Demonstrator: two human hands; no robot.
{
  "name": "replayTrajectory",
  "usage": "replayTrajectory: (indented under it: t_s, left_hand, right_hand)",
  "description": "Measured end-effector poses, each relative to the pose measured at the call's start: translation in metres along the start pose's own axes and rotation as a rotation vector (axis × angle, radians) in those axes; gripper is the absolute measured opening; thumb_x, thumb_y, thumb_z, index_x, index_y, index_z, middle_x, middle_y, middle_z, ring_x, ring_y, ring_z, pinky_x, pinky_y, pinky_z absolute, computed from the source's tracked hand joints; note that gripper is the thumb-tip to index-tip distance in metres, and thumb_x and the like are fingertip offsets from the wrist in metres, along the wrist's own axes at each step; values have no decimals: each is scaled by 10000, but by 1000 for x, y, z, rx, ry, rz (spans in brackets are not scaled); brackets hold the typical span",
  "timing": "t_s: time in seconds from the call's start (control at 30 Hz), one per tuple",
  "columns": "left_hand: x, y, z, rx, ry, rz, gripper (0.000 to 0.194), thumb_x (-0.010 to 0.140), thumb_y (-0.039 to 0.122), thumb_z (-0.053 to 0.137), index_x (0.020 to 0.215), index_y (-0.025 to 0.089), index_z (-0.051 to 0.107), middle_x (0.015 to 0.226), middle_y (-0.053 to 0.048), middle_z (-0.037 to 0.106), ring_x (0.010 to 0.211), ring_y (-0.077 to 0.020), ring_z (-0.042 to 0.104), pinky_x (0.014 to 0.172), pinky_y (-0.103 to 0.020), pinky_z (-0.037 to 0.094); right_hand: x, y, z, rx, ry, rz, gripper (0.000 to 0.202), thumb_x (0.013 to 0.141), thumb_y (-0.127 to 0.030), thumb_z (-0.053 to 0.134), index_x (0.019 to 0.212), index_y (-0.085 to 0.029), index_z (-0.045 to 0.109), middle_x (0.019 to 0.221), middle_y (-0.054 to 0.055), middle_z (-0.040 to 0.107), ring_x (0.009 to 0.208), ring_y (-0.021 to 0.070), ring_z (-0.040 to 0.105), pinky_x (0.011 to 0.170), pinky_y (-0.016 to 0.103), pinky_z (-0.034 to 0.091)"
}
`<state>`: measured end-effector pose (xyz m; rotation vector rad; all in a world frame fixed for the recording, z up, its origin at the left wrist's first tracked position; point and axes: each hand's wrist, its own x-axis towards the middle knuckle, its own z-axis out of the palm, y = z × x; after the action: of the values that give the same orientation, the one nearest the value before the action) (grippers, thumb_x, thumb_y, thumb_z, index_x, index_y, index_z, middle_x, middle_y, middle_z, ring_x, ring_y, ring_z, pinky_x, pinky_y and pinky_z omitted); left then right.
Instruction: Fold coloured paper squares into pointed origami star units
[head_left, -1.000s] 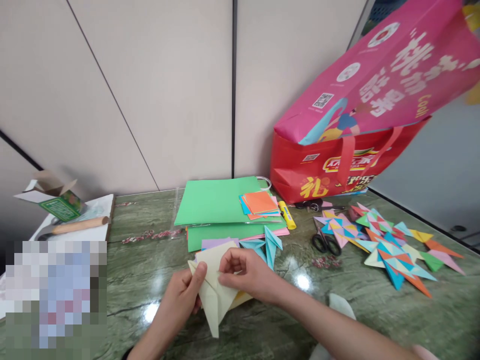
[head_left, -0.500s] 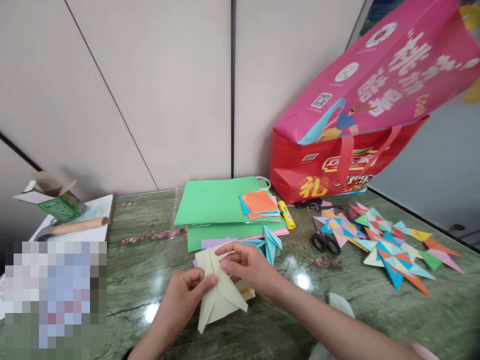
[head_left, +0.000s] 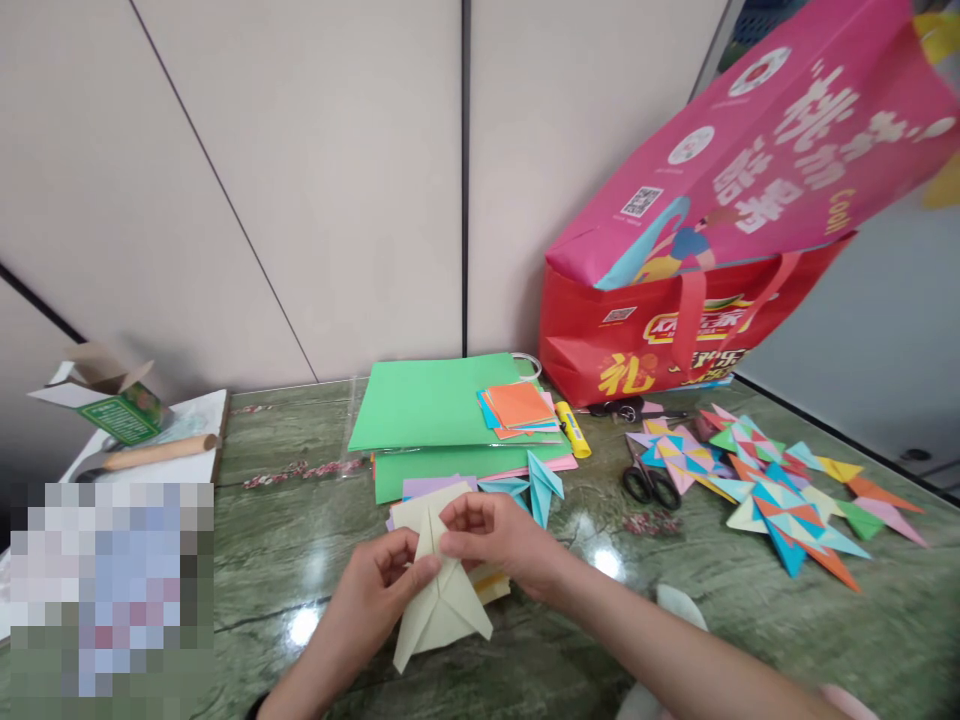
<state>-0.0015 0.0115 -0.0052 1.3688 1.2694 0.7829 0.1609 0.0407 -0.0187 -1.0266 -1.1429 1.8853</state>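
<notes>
Between my hands is a pale cream sheet of origami paper (head_left: 442, 615) with folded flaps and creases running to its middle. My left hand (head_left: 386, 575) pinches its left side, thumb on top near the centre. My right hand (head_left: 487, 530) grips the upper right edge between thumb and fingers. Behind the folded paper a purple sheet (head_left: 439, 486) shows in part, and a bit of yellow paper (head_left: 491, 582) peeks out under my right hand. Folded light blue paper pieces (head_left: 544, 490) lie just beyond my right hand.
Green paper (head_left: 427, 400) lies at the back, with small coloured squares (head_left: 521, 405) on it. A glue stick (head_left: 574, 430), scissors (head_left: 651, 485) and folded paper stars (head_left: 787, 510) are to the right. Bags (head_left: 675, 330) stand behind; a small box (head_left: 124, 405) and a knife (head_left: 150, 455) are left.
My right hand has shifted slightly, its fingers curling closer onto the paper's upper right edge. The paper has turned a little, its lower corners moving slightly left.
</notes>
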Motion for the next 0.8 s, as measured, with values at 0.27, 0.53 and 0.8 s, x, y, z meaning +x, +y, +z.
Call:
replayTrajectory:
  t_s: [0.27,0.53,0.8]
  left_hand:
    - [-1,-10,1,130,159,72,326,721,371,555,905,134,681,579,-24,674,544,-187,607,511,-256,471]
    - [-5,-18,-3,562,292,339,330,801,273,476,1033,146,672,551,4,651,441,-126,531,464,-207,420]
    - [-5,-12,-1,503,284,289,330,794,282,513,1062,175,673,562,10,633,466,-126,490,473,-197,394]
  right_hand:
    - [4,6,-2,-394,195,-271,155,635,-229,659,709,-155,545,670,-9,570,595,105,522,567,233,430]
    - [0,8,6,-236,132,-202,179,645,-268,630,713,-164,502,632,-26,541,534,101,540,531,254,503]
    - [1,6,5,-158,83,-117,269,624,-373,670,704,-162,523,599,-32,562,534,101,572,543,249,497]
